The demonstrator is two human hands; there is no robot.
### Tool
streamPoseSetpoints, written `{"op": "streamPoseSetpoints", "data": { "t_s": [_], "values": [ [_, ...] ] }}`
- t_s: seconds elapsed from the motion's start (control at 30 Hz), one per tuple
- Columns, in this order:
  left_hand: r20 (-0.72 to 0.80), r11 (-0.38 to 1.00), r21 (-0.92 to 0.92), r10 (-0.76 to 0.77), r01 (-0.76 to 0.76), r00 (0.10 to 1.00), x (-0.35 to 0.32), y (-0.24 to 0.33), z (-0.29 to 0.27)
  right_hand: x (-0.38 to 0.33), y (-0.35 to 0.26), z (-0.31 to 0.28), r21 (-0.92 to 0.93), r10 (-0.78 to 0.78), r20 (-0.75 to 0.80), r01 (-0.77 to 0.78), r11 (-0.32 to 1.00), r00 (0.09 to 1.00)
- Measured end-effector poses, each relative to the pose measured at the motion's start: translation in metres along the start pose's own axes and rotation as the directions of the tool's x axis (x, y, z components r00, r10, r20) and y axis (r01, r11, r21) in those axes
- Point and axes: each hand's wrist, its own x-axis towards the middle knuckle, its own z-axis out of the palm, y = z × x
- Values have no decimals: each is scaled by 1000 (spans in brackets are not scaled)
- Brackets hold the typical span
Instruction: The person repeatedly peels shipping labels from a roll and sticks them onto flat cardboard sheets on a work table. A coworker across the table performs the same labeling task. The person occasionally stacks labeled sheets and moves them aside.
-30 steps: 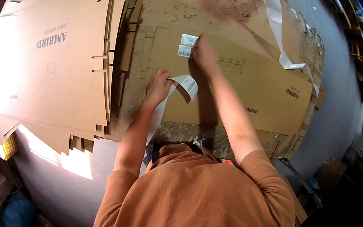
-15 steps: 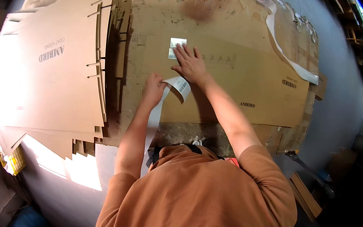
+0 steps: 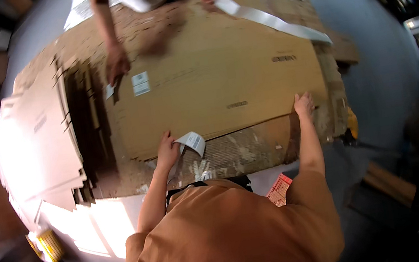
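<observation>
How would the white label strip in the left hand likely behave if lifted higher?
The white label strip would probably flop, since its free end curls downward past the left hand. It is likely light, looking thin as paper.

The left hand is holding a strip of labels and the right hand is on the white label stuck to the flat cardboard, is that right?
Not quite: the right hand is away from the white label. The head view shows it at the near edge of the flat cardboard, toward the right end. The left hand does hold the label strip.
</observation>
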Motion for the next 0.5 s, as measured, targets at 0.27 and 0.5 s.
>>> {"op": "streamPoseSetpoints", "data": {
  "t_s": [0.27, 0.5],
  "values": [
    [-30, 959, 280, 44, -33, 999, -6, 4, 22, 69, 64, -26, 92, 45, 40, -48, 995, 998],
    [-17, 954, 301, -3, 8, 1000, -2, 9, 25, 82, 82, -24, -63, -39, -12, 38, 997, 999]
  ]
}}
